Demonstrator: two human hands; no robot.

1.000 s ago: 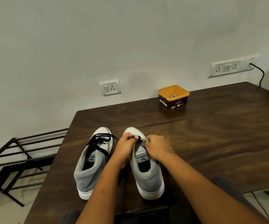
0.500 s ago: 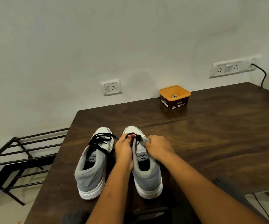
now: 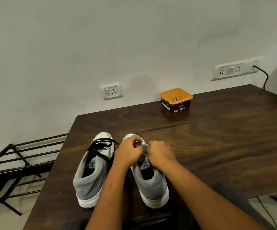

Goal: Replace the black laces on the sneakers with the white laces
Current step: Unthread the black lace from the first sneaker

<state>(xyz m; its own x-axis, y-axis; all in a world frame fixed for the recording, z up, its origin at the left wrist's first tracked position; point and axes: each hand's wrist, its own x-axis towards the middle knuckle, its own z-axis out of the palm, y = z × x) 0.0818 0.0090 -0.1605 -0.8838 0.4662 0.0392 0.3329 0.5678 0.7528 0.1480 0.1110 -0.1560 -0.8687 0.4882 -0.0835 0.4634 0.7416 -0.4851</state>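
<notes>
Two grey and white sneakers stand side by side on the dark wooden table, toes pointing away from me. The left sneaker has a black lace threaded and tied over its front. Over the front of the right sneaker, my left hand pinches a small bit of black lace near the toe eyelets. My right hand grips the grey tongue and upper beside it. Both hands hide most of this shoe's lacing. White laces lie in the orange tub at the back.
The orange tub with a dark label stands near the wall, far behind the shoes. A black metal rack stands on the floor left of the table. Wall sockets and a plugged-in cable are on the wall behind.
Both hands stayed over the right sneaker's front. My left hand's fingers moved forward onto the lace at the toe end, covering the black loop that showed half a second ago.
</notes>
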